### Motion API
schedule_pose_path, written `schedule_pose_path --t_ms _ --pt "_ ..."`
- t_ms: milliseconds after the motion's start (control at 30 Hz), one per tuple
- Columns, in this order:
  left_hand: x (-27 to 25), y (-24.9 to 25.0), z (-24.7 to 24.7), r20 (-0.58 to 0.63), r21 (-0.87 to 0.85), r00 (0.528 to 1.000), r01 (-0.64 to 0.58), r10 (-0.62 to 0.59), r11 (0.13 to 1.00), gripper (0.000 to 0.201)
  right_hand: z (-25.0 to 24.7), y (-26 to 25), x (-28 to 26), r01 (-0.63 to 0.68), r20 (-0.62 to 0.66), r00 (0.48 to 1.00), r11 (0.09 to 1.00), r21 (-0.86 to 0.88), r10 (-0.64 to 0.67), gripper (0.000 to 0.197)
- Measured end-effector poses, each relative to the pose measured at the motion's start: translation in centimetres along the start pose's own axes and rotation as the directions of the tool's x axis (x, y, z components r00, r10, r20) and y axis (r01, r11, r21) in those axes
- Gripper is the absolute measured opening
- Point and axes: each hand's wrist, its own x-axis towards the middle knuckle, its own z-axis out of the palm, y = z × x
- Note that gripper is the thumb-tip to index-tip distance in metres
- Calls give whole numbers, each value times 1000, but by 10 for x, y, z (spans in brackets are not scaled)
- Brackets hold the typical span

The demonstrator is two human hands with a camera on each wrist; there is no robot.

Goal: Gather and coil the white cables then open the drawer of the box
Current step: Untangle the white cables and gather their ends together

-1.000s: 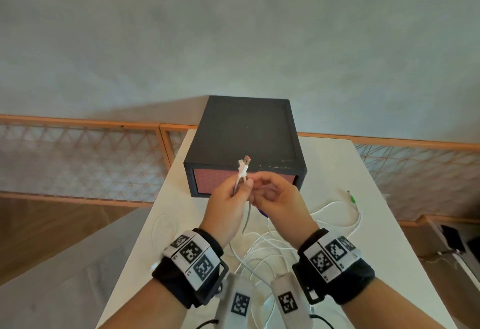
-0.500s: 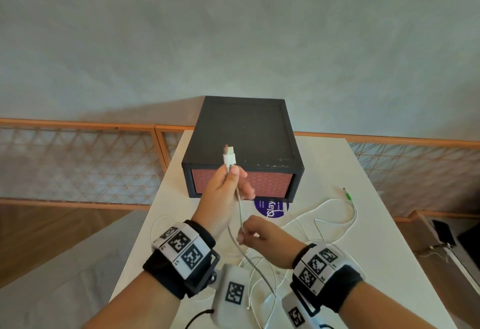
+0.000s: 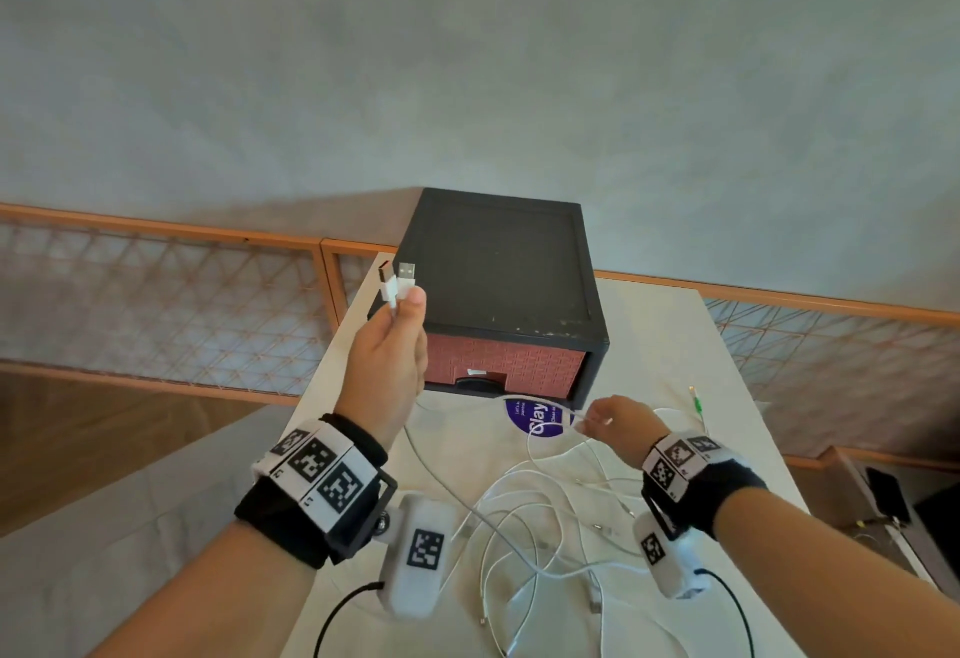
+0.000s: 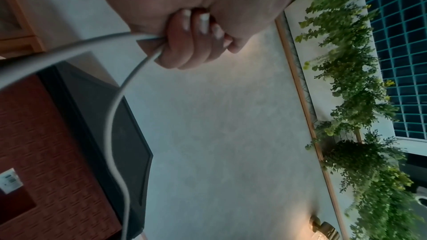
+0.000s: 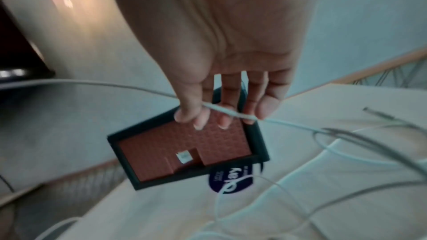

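Note:
My left hand (image 3: 390,345) is raised left of the black box (image 3: 498,262) and grips two white cables just below their USB plugs (image 3: 399,279); its curled fingers (image 4: 184,43) close round the cords. My right hand (image 3: 602,421) hovers low in front of the box and pinches one white cable (image 5: 221,109) between thumb and fingers. Several more white cables (image 3: 519,517) lie tangled on the white table (image 3: 675,345). The box's red-brown drawer (image 3: 509,363) is closed, with a notch at its lower edge (image 5: 184,156).
A round blue sticker (image 3: 537,415) lies on the table before the box. A cable with a green plug (image 3: 698,405) rests toward the right edge. An orange-framed railing (image 3: 156,293) runs behind the table; a dark phone (image 3: 888,493) lies low at the far right.
My left hand rose and moved left with the plugs. My right hand slid down and right along a cable, away from the left hand, uncovering the drawer front.

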Motion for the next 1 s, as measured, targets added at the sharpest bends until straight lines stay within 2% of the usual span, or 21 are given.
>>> schedule_pose_path --t_ms 33,100,200,300,367,500,600,700,767,833,867,933,1000 --pt "1 0 0 -14 21 1000 -5 6 1000 43 0 7 0 -19 49 999 997 -81 23 24" --pt "3 -4 -1 -40 79 999 -12 15 997 40 -5 16 2 -50 65 996 997 -63 54 26" --pt "3 -10 -1 -42 176 999 -16 24 984 42 -27 10 1 -23 -22 999 989 149 27 21" --pt "-1 -9 6 -35 273 999 -12 22 962 47 -57 -12 -5 84 -57 996 914 396 -67 10" --pt "-4 -7 10 -31 328 998 -38 51 944 48 -78 -28 -12 193 -143 979 871 452 -142 6" --pt "-1 -5 11 -16 318 995 -90 101 944 32 -115 -62 -26 394 -371 886 871 292 -277 15" --pt "3 3 14 2 294 985 -165 172 942 8 -127 -87 -41 526 -346 825 831 180 -447 4" --pt "6 4 20 87 327 979 -203 185 923 28 -126 -105 -54 604 -295 785 778 171 -545 11" --pt "4 4 25 139 391 978 -202 159 898 26 -123 -111 -60 633 -310 767 742 220 -563 11" --pt "3 1 27 155 427 976 -204 151 881 14 -121 -112 -63 644 -326 761 716 269 -561 11" --pt "2 -1 27 160 431 974 -213 158 877 16 -120 -110 -63 638 -325 766 721 272 -555 10" --pt "0 -3 25 161 418 976 -204 149 885 23 -113 -101 -60 597 -300 795 769 230 -527 6" --pt "-1 -3 20 123 322 986 -148 114 935 27 -100 -83 -52 532 -270 834 831 162 -481 2"
